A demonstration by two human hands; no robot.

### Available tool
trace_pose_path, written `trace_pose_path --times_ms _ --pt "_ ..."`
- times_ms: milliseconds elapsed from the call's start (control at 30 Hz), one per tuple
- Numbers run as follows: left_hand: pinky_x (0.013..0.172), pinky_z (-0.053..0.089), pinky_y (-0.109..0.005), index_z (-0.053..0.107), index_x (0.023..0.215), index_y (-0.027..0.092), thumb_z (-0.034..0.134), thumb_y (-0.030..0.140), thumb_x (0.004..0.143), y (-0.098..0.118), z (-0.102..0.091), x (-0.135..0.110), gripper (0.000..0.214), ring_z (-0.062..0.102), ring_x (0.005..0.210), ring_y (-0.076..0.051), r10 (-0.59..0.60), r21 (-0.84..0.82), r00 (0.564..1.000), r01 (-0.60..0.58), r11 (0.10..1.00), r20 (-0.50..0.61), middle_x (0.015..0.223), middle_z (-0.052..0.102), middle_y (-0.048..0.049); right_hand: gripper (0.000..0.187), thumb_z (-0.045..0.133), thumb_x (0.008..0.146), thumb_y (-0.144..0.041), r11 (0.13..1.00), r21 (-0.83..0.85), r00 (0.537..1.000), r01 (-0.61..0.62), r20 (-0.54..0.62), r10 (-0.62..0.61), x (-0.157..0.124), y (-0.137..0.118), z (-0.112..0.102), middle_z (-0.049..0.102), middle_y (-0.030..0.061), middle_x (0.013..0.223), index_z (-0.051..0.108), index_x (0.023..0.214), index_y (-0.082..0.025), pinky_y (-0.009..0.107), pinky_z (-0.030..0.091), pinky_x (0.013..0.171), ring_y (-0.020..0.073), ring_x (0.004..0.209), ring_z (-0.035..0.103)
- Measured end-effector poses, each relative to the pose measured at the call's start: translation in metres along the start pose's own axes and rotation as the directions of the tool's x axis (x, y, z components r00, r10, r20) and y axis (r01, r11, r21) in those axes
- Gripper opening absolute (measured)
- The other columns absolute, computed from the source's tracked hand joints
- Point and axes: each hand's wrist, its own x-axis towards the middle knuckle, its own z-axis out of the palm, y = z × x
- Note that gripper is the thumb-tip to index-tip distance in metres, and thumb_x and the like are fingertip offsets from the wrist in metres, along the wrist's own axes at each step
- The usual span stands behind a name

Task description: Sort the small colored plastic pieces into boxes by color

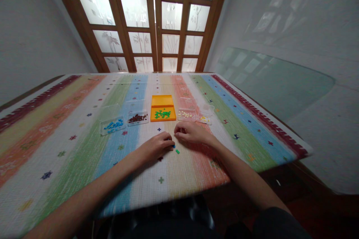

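Observation:
My left hand rests low over the cloth, thumb and fingers closed on a small blue piece that shows at their tips. Just in front of those fingertips lies a small green brick-like piece, loose on the cloth. My right hand is a little farther away and to the right, its fingers curled together; whatever they may pinch is too small to make out. Beyond both hands stands an open orange box with many small green pieces in its near half.
Left of the orange box are clear boxes of blue pieces and dark brown pieces. To its right, clear boxes hold cream pieces and yellow-and-white pieces. A striped cloth covers the table, whose near edge is close to me.

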Motion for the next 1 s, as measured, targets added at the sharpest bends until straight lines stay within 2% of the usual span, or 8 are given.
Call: trace_pose_path --times_ms 200,333,433,667,833,900,1000 --pt "0.086 0.056 -0.038 0.071 0.105 0.018 0.057 0.024 0.1 -0.002 -0.01 -0.012 0.016 0.06 0.097 -0.02 0.047 0.067 0.996 -0.042 0.997 -0.08 0.119 0.063 -0.0129 0.014 0.059 0.084 -0.011 1.0 0.013 1.0 -0.005 0.002 0.005 0.0 0.0 0.0 0.069 0.0047 0.084 0.07 0.09 -0.017 0.026 0.044 0.066 0.0147 0.071 0.058" --pt "0.096 0.052 -0.045 0.068 0.121 0.022 0.063 0.026 0.097 -0.013 -0.018 -0.02 0.025 0.059 0.112 -0.024 0.077 0.008 0.997 -0.077 0.997 -0.006 0.124 0.066 -0.0116 0.014 0.059 0.083 -0.011 1.0 0.017 1.0 -0.008 0.004 0.008 0.0 0.0 0.0 0.07 0.0044 0.084 0.07 0.09 -0.017 0.026 0.044 0.066 0.0147 0.07 0.058" --pt "0.099 0.051 -0.044 0.063 0.131 0.024 0.063 0.024 0.097 -0.02 -0.023 -0.024 0.034 0.059 0.116 -0.024 0.07 -0.09 0.997 -0.067 0.994 0.031 0.125 0.067 -0.0111 0.013 0.06 0.083 -0.01 1.0 0.019 1.0 -0.007 0.012 0.007 0.0 0.001 0.0 0.07 0.0047 0.084 0.07 0.088 -0.017 0.027 0.044 0.064 0.0149 0.069 0.058" --pt "0.091 0.053 -0.037 0.068 0.126 0.021 0.065 0.023 0.094 -0.021 -0.023 -0.016 0.032 0.064 0.1 -0.02 -0.004 -0.154 1.0 0.006 0.988 0.015 0.111 0.068 -0.0108 0.013 0.059 0.084 -0.01 1.0 0.019 1.0 -0.014 0.025 0.013 0.001 0.0 0.001 0.069 0.0044 0.082 0.069 0.087 -0.018 0.027 0.043 0.064 0.0148 0.069 0.058" --pt "0.08 0.055 -0.032 0.074 0.112 0.018 0.063 0.022 0.093 -0.016 -0.014 -0.006 0.022 0.063 0.088 -0.018 0.041 -0.073 0.998 -0.037 0.997 0.056 0.101 0.067 -0.0104 0.012 0.06 0.083 -0.011 0.999 0.021 0.999 -0.024 0.022 0.023 0.001 0.0 0.001 0.068 0.0038 0.082 0.069 0.086 -0.018 0.026 0.043 0.063 0.0143 0.069 0.057" --pt "0.072 0.055 -0.028 0.075 0.108 0.017 0.058 0.021 0.095 -0.014 -0.009 -0.004 0.022 0.062 0.081 -0.016 0.038 -0.067 0.998 -0.034 0.997 0.055 0.098 0.065 -0.0094 0.012 0.06 0.083 -0.011 0.999 0.021 1.0 -0.025 0.017 0.024 0.0 0.0 0.001 0.068 0.0032 0.081 0.069 0.087 -0.017 0.025 0.042 0.063 0.0139 0.069 0.057" --pt "0.054 0.049 -0.021 0.073 0.1 0.016 0.05 0.019 0.096 -0.01 -0.004 -0.004 0.024 0.055 0.065 -0.011 -0.022 -0.099 0.997 0.029 0.995 0.073 0.094 0.062 -0.008 0.012 0.059 0.083 -0.011 0.999 0.023 1.0 -0.025 0.016 0.025 0.0 0.0 0.001 0.068 0.0026 0.08 0.069 0.087 -0.017 0.025 0.041 0.063 0.0137 0.069 0.057"
